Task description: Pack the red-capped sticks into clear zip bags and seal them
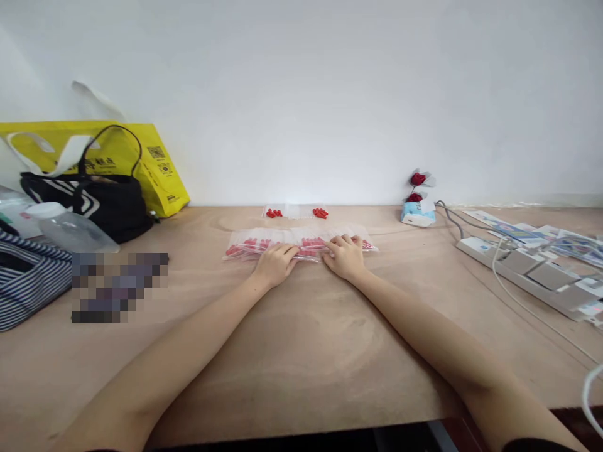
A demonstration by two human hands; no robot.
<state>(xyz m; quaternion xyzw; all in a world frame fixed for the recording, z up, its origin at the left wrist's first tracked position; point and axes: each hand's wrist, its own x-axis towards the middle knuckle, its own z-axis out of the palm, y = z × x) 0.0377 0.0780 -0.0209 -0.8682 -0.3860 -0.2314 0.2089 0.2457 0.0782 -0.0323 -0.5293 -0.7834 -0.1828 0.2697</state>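
Left hand (276,263), right hand (346,256) on crinkly bags (264,239)

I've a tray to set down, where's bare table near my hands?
Bare table lies between your forearms, this side of the plastic bags under your left hand and right hand, and on to the power strip. Crowded left: black bag, striped bag.

Red pieces (320,213), yellow bag (155,166)

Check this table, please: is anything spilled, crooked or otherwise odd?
Nothing looks spilled or damaged. The left hand and right hand rest flat on a row of clear bags with red pieces. Behind them lie two small red heaps; whether loose or bagged is unclear.
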